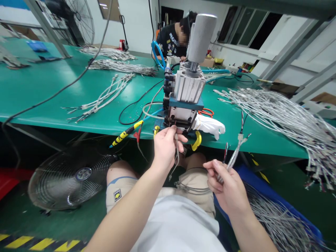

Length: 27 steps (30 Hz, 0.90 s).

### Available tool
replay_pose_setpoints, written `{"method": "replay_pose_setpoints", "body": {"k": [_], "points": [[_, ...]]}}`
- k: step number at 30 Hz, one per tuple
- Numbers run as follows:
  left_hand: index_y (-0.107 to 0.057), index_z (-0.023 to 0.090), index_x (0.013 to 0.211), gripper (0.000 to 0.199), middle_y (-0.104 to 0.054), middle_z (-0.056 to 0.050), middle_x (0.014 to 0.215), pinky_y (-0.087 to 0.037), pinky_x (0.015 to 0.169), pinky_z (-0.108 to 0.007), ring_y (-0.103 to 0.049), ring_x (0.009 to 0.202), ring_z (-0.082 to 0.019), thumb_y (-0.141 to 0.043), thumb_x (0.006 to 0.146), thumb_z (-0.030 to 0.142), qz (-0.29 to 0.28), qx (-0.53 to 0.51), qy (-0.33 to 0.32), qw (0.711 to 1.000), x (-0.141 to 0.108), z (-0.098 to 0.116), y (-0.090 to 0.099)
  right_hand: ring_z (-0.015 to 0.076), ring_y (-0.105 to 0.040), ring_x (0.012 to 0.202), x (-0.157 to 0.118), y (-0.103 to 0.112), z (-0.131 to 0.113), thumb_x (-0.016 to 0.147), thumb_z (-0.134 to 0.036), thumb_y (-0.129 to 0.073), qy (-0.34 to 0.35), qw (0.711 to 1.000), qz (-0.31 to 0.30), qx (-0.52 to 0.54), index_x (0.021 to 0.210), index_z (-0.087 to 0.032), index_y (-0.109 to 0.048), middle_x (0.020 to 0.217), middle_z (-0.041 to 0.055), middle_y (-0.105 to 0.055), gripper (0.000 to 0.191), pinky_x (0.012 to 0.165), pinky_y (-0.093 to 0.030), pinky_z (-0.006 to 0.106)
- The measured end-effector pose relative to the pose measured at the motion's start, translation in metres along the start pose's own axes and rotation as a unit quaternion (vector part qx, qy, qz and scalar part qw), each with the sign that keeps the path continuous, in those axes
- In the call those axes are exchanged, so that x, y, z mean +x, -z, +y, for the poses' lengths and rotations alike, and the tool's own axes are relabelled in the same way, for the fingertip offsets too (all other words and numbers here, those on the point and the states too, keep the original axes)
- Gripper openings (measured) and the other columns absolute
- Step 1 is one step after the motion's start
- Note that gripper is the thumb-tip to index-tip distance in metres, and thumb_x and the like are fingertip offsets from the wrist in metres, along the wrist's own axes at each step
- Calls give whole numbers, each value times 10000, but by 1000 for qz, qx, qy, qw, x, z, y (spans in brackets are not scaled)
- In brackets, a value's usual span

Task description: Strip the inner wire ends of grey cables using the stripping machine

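Note:
My left hand (166,143) is closed on a thin grey cable (177,148), holding its end up against the front of a pneumatic press (190,85) at the table's edge. The cable's other end dangles below the fingers, over my lap. Off to the right, my right hand (226,182) grips a small bundle of grey cables (234,155) in a fist, their stripped ends with dark and red wires pointing up. Further grey cable loops lie across my thigh. A white cloth-like bag (210,125) hangs on the press's right side.
A large heap of cables (270,108) covers the table's right side and hangs over its edge. More cables (105,94) lie at the left. A blue bin (286,213) of cables stands at lower right, a floor fan (84,173) at left. A person (172,38) sits across the table.

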<state>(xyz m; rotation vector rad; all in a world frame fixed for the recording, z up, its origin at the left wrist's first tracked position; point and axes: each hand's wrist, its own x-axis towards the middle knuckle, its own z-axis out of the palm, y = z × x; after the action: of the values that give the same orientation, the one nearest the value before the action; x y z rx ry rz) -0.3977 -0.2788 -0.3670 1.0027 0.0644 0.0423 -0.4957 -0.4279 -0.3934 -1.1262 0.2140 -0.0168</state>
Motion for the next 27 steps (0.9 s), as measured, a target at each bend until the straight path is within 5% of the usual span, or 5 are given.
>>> {"method": "replay_pose_setpoints", "body": {"k": [27], "points": [[-582,120,709,236,-639,-22,517,-311,303,-177,-463,284,-89,-551,855,303,-3,-7,5,1000,-1,3,1,-3,-229,381,-7,0,5,800,-435,-791,0,1000,11,1,830,-123,-751,636,-15,-478,316,363,-120,157]]}}
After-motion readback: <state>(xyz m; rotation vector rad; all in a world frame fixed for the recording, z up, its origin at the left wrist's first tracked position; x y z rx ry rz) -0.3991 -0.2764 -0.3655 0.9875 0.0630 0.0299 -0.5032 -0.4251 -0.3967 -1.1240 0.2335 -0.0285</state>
